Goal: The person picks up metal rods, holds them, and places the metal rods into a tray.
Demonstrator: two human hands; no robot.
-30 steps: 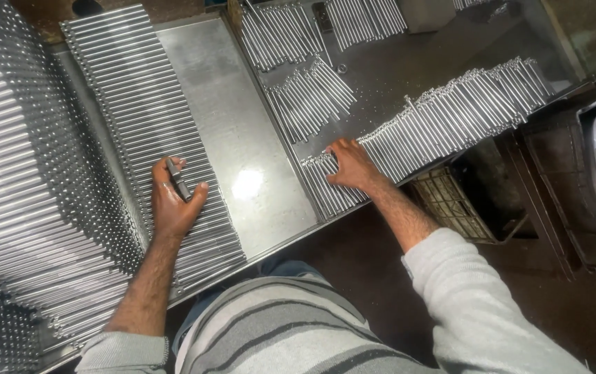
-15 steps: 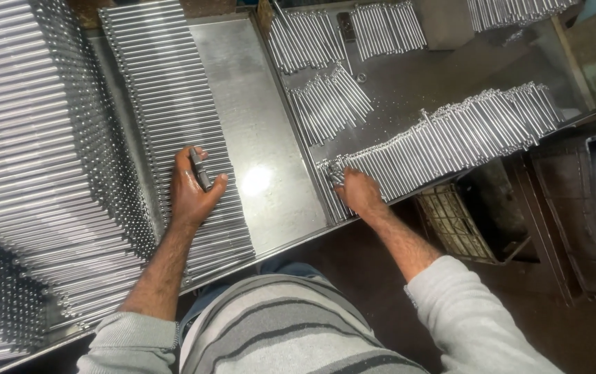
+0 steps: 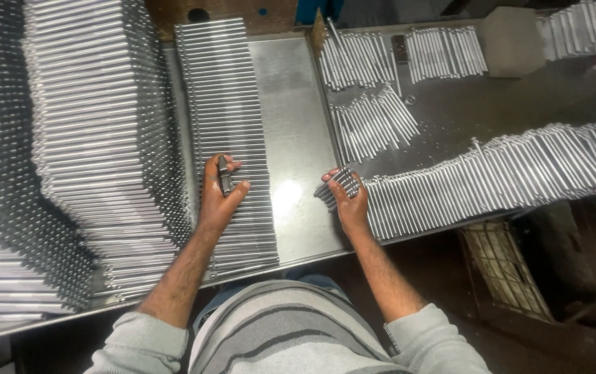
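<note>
Gleaming silver rods (image 3: 338,187) fill right hand (image 3: 350,205).

2 hands: left hand (image 3: 218,197), right hand (image 3: 350,204). 1 small dark tool (image 3: 224,174). 1 steel tray (image 3: 298,138). 1 grey block (image 3: 512,31) at desk (image 3: 464,111) far edge. Metal rods (image 3: 492,180): too many to count; 4 loose groups plus stacked rows.
</note>
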